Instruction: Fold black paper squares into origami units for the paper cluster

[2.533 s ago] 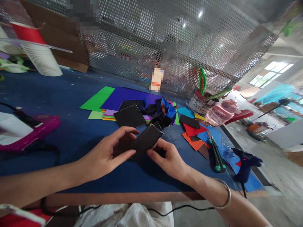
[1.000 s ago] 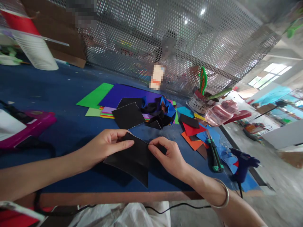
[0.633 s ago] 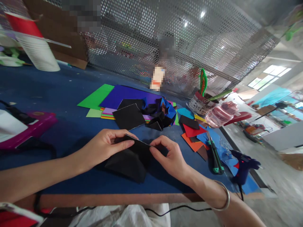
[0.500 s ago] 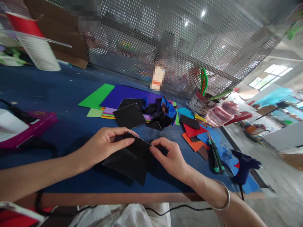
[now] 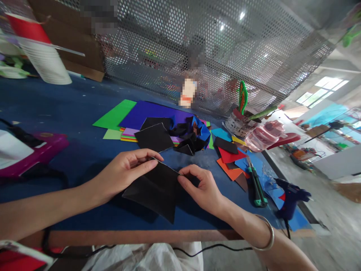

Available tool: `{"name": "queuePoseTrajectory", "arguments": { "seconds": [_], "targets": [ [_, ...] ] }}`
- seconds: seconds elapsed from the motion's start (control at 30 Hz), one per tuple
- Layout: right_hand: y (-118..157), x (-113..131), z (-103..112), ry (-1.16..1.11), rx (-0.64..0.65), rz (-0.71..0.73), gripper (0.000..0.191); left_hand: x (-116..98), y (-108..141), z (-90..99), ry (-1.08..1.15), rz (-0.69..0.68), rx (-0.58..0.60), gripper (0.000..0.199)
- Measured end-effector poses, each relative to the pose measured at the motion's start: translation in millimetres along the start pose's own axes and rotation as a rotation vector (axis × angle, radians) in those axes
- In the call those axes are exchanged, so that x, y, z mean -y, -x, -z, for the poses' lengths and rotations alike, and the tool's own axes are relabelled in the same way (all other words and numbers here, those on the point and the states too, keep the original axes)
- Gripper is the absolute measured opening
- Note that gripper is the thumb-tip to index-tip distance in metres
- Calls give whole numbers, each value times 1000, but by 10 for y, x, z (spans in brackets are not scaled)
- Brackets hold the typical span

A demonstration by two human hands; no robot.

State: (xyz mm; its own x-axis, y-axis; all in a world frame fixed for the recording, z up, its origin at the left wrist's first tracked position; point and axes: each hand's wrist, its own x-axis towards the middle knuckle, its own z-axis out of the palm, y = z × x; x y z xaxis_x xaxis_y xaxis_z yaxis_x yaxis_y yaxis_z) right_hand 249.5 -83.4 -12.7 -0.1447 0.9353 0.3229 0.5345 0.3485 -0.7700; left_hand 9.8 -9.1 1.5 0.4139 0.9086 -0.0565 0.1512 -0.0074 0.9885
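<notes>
Between my hands is a sheet of black paper, its far edge raised off the blue table and its lower edge curving toward me. My left hand pinches the far edge near its left end, thumb on the near face. At the right end of that edge, my right hand grips the corner between thumb and forefinger. Just beyond lie a flat black paper square and a clump of folded black and blue paper.
Green paper and purple paper lie farther back. To the right are a utility knife, a glue gun, coloured scraps and a pink bottle. Stacked paper cups and a magenta device stand left.
The near layer of the black paper has shifted slightly, now looking like one smoother face. My left fingertips have moved a little leftward along its edge; my right hand has barely moved.
</notes>
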Motion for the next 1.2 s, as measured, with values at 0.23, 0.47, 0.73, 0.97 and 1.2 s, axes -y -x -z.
{"name": "queuePoseTrajectory", "arguments": {
  "seconds": [0.23, 0.47, 0.73, 0.97, 1.2],
  "targets": [
    [-14, -18, 14, 5, 3, 11, 18, 39, -14, 30, 37, -13, 24, 32],
    [-13, 5, 26, 1, 16, -21, 24, 105, -4, 79, 12, -25, 126, 32],
    [-17, 0, 34, 34, 21, -6, 26, 148, -12, 89, 23, 27, 138, 35],
    [0, 15, 17, 44, 18, 35, 24, 189, -39, 90, -120, -150, 123, 27],
    [0, 23, 34, 52, 38, 32, 24, 160, -29, 82, -130, -109, 150, 37]
  ]
}}
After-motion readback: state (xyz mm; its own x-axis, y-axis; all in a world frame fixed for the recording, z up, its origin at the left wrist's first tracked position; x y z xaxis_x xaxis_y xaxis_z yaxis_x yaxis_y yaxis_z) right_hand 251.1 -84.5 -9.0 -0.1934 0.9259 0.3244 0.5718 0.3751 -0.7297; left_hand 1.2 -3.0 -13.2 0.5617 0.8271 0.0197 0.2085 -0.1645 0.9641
